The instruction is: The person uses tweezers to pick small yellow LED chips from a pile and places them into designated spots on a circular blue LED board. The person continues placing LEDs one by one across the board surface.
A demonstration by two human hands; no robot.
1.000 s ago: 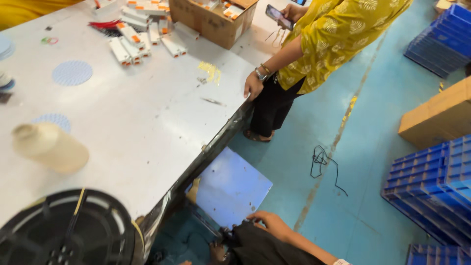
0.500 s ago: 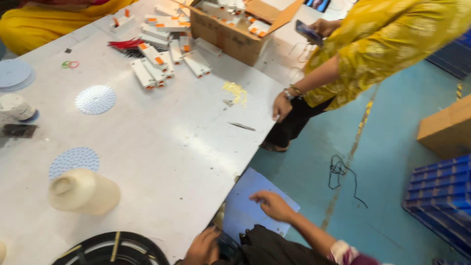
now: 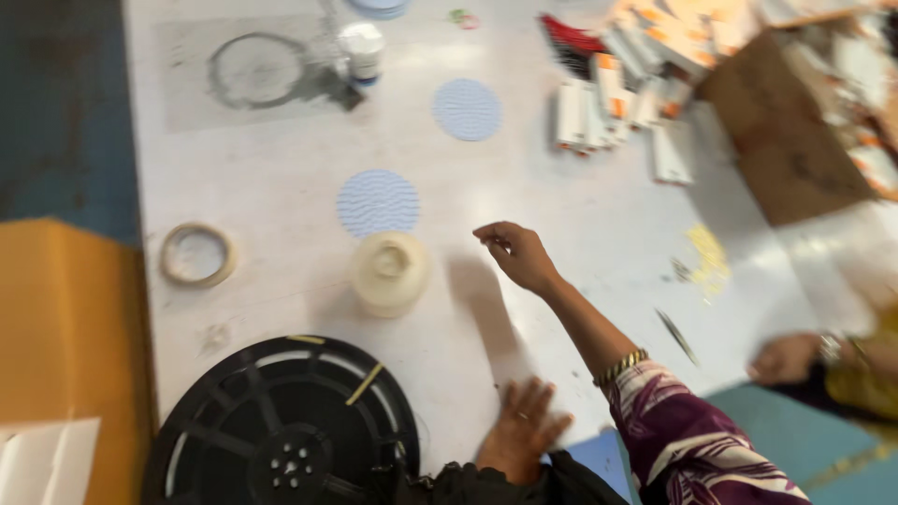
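My right hand (image 3: 520, 254) hovers over the white table (image 3: 281, 168) on a purple patterned sleeve with a bracelet. Its fingers are loosely bent and I see nothing in them. It is just to the right of a cream thread cone (image 3: 389, 272) and apart from it. My left hand (image 3: 524, 430) lies flat with spread fingers on the table's near edge, beside a big black reel (image 3: 281, 432). The view is blurred.
A tape roll (image 3: 196, 254) lies at the left. Two round blue discs (image 3: 377, 202) (image 3: 467, 109) lie beyond the cone. White and orange packets (image 3: 608, 103) and a cardboard box (image 3: 795, 131) sit far right. Another person's hand (image 3: 784, 359) rests on the right edge, near a thin dark tool (image 3: 675, 337).
The view has swung left onto the table. Both my hands came up from below the table edge; the right now reaches over the tabletop and the left rests on its edge.
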